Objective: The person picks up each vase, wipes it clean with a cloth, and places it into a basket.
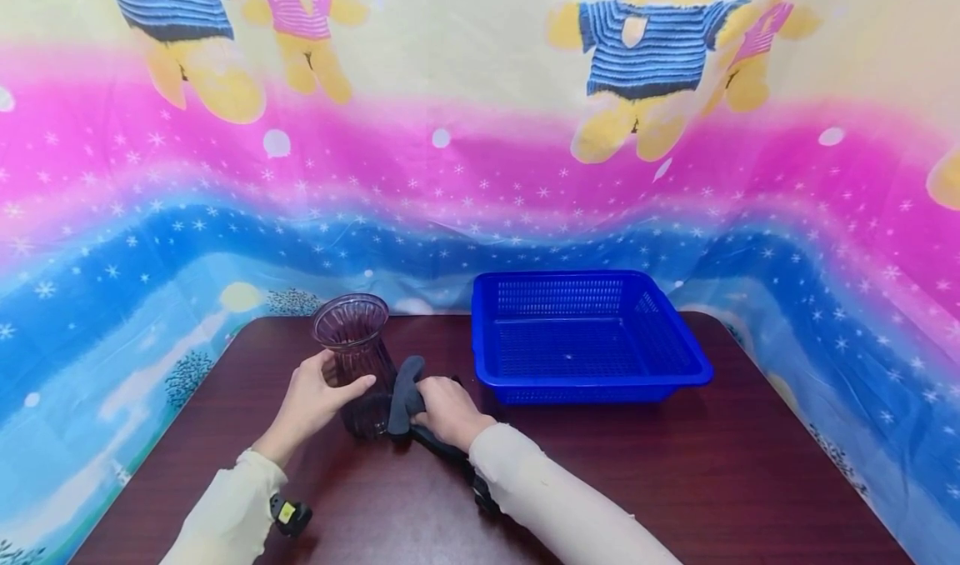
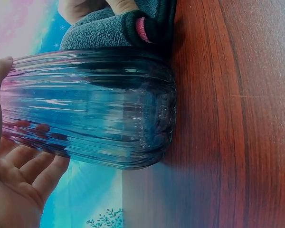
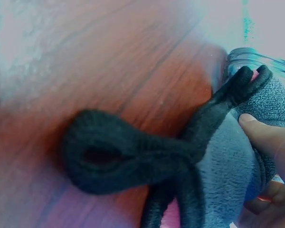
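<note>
Purple-tinted ribbed glass vase (image 1: 365, 363) stands on the dark red-brown desk (image 1: 712, 465), left of the blue plastic basket (image 1: 600, 380), in the head view; the left grip (image 1: 313, 397) curves around it, while the right grip (image 1: 450, 411) pinches a grey, black-edged cloth (image 1: 406, 398) beside it. Left wrist view: smooth glass probably wants a firm, gentle hold. Right wrist view: best gather in the dangling black loop (image 3: 95, 124) so it cannot snag.

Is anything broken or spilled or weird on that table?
Nothing stands out. The vase, held by the left hand, shows no cracks I can see. The basket sits upright on the table. I see no spill. The cloth is bunched, but the right hand grips it.
</note>
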Tool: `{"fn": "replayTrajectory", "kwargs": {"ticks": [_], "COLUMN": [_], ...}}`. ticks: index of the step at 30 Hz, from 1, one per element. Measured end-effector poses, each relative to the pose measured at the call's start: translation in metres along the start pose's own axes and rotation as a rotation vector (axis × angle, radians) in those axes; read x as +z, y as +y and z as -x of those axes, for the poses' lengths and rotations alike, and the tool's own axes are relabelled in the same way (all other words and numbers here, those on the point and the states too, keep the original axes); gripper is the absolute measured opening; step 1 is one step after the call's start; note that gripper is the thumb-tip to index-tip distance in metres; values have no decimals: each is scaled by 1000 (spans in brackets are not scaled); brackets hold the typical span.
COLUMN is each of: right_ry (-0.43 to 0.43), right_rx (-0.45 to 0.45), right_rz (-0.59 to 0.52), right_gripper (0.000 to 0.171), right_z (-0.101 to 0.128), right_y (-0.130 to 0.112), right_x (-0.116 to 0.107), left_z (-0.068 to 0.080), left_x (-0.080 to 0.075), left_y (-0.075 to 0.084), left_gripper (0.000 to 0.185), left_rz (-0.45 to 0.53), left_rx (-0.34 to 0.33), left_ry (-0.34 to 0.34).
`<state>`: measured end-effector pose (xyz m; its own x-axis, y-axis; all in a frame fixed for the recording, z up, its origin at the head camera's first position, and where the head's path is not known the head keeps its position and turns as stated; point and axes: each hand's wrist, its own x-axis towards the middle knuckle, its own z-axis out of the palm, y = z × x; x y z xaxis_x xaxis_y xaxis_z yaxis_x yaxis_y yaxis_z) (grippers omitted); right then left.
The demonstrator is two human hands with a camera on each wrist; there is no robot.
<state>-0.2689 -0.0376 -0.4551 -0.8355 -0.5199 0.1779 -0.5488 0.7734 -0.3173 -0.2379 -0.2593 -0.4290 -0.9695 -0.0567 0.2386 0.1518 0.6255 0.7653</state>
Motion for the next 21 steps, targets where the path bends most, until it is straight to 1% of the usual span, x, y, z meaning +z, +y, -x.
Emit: {"fn": "replayTrajectory", "kwargs": {"ticks": [5,10,15,21], "right_ry": [-9,-7,9,21], "right_rx": [6,9,1,-7], "right_rz": [-7,-38,-53,-68], "right_gripper": [17,20,25,25], "right_z": [0,-1,-3,-6], "right_y": [-1,-2,-6,-11], "right_x": [-2,-7,-16,-28], "left_z": [0,0,0,1], "left_x": [0,1,1,1], "left_y": [-1,0,0,-1], "left_gripper": [70,67,68,69], "left_rz": [3,12,5,6], "left_rx": [12,17,8,8], "left_ry": [6,11,13,9]}}
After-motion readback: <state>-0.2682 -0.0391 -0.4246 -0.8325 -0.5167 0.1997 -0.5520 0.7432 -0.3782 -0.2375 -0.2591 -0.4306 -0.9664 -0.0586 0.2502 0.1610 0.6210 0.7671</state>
